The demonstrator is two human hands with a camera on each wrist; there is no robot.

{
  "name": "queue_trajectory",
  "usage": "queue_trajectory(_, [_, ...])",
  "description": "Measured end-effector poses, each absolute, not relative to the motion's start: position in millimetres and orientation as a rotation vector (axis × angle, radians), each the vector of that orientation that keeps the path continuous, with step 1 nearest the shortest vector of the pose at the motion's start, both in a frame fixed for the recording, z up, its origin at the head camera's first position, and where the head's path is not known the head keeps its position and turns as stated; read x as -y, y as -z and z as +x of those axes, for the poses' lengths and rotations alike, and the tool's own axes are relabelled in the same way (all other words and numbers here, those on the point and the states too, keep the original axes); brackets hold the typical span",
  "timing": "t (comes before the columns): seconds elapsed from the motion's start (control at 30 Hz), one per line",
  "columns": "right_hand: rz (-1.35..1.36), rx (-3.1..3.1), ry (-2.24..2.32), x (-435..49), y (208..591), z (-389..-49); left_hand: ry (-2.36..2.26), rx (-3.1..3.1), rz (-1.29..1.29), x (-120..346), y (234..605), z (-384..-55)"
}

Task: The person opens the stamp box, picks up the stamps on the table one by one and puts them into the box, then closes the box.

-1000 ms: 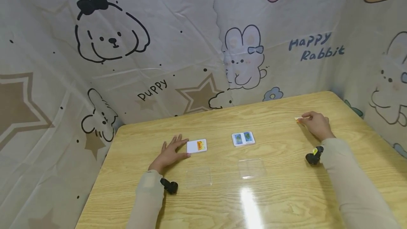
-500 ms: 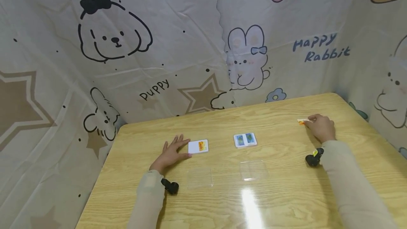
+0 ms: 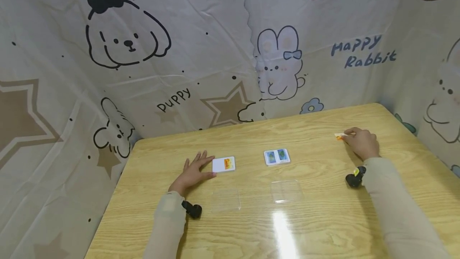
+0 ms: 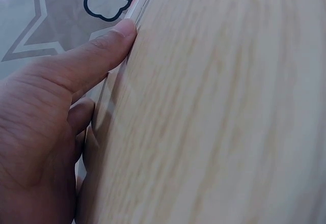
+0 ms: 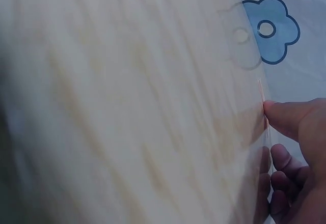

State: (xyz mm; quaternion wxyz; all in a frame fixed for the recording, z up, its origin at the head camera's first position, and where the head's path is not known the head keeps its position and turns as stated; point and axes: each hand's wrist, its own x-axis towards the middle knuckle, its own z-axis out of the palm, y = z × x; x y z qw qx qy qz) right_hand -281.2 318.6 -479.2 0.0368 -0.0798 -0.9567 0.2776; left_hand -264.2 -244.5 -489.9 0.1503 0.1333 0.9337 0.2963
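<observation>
My left hand (image 3: 192, 175) spans the left end of a white card stack (image 3: 220, 164) with an orange-yellow picture. Thumb and index finger hold its opposite edges; the other fingers are spread. In the left wrist view the thumb (image 4: 99, 56) touches the stack's side. At the far right, my right hand (image 3: 360, 144) pinches a small white card (image 3: 339, 135) with orange print, low at the table. The right wrist view shows the thumb (image 5: 288, 116) at a thin edge, other fingers curled beneath. Between the hands lies a second card stack (image 3: 277, 157) with two blue-green pictures.
Two clear plastic lids or trays lie nearer me: one on the left (image 3: 225, 200), one on the right (image 3: 286, 191). The wooden table (image 3: 251, 227) reflects a bright light strip. A printed cloth (image 3: 208, 51) hangs behind its far edge.
The right hand and its card have shifted slightly, with more of the card showing than a second ago. The left hand and both stacks stay put; the head view has swung a little.
</observation>
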Motion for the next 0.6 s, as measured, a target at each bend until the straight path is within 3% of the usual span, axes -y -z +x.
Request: queue_trajectory(0.6, [-0.226, 3.042, -0.873, -322.2, 475.6, -283.4, -0.854, -2.688, 0.378, 243.8, 486.9, -262.7])
